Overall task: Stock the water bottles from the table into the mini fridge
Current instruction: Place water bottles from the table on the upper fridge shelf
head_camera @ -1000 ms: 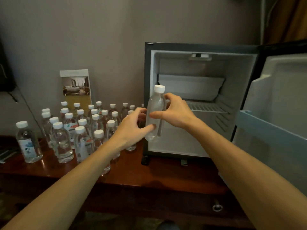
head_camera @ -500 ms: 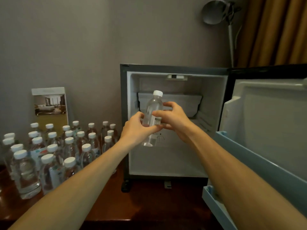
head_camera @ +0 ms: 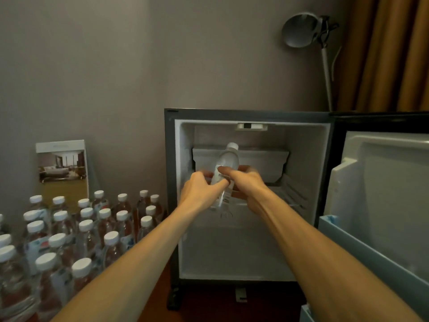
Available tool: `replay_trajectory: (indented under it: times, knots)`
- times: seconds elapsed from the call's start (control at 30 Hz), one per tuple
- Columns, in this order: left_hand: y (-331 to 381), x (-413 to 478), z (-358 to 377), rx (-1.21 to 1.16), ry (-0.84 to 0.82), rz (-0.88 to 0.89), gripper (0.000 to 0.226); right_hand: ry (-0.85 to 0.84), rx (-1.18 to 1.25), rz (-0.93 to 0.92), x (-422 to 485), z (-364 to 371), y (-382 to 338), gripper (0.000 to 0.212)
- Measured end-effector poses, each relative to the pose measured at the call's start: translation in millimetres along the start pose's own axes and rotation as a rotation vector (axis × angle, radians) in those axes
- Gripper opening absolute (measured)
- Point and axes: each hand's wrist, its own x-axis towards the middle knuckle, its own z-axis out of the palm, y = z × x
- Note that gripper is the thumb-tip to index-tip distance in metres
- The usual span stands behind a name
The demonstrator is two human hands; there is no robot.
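Observation:
A clear water bottle [head_camera: 226, 162] with a white cap tilts to the right inside the open mini fridge [head_camera: 301, 159]. My left hand [head_camera: 199, 191] grips its lower body from the left. From the right, my right hand [head_camera: 248, 184] grips its middle, hiding the label area. The bottle hangs in front of the fridge's white freezer box, above the wire shelf. Several more water bottles [head_camera: 86, 228] with white caps stand close together on the wooden table at lower left.
The fridge door [head_camera: 383, 194] stands open at right, its blue-grey door shelf [head_camera: 362, 247] jutting toward me. A framed hotel picture [head_camera: 62, 168] leans on the wall behind the bottles. A grey lamp [head_camera: 301, 29] and orange curtain [head_camera: 394, 54] rise behind the fridge.
Both hands carried the bottle from the fridge's left edge into its interior and tilted it right. The view shifted right and closer, pushing the bottles on the table to lower left.

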Motion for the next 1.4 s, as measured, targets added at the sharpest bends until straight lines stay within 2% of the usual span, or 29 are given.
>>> replay_trajectory:
  times: [0.07,0.23,0.43,0.53,0.63,0.7,0.8,0.9,1.03,1.13,1.27,1.4]
  knots:
    - [-1.1,9.2,0.4,-0.07,-0.014,0.007,0.052,-0.007,-0.011,0.01,12.6,1.3,-2.1,0.052]
    - [-6.9,35.4,9.1,-0.115,0.021,-0.016,0.07,-0.04,-0.054,-0.077,35.1,6.6,-10.5,0.047]
    - [-13.1,53.3,29.3,-0.053,0.15,-0.036,0.06,-0.172,-0.002,-0.18,55.7,9.1,4.0,0.029]
    - [-21.3,59.0,40.5,-0.051,0.229,0.006,0.056,-0.189,-0.064,-0.273,69.9,9.3,8.1,0.035]
    - [-27.1,64.8,48.2,-0.001,0.331,0.031,0.057,-0.202,-0.246,-0.339,77.7,13.7,11.6,0.044]
    - [-28.0,69.8,50.6,0.04,0.383,0.017,0.055,-0.147,-0.387,-0.356,83.3,18.3,17.9,0.054]
    - [-28.9,76.0,54.8,0.109,0.421,0.035,0.053,-0.016,-0.405,-0.324,91.4,24.4,28.6,0.06]
    - [-31.7,78.0,58.6,0.163,0.427,0.055,0.058,0.005,-0.434,-0.357,98.8,26.1,34.2,0.049]
    - [-33.8,77.1,56.0,0.057,0.311,0.009,0.053,-0.07,-0.392,-0.327,107.4,23.0,34.6,0.032]
    - [-36.1,73.5,48.4,0.064,0.235,-0.025,0.05,-0.137,-0.359,-0.269,111.3,26.5,38.2,0.041]
    - [-34.5,67.2,50.9,0.151,0.274,-0.021,0.048,-0.158,-0.494,-0.316,99.6,32.7,29.6,0.032]
    - [-26.6,57.4,60.1,0.238,0.365,-0.063,0.045,-0.076,-0.453,-0.266,91.3,38.9,24.7,0.054]
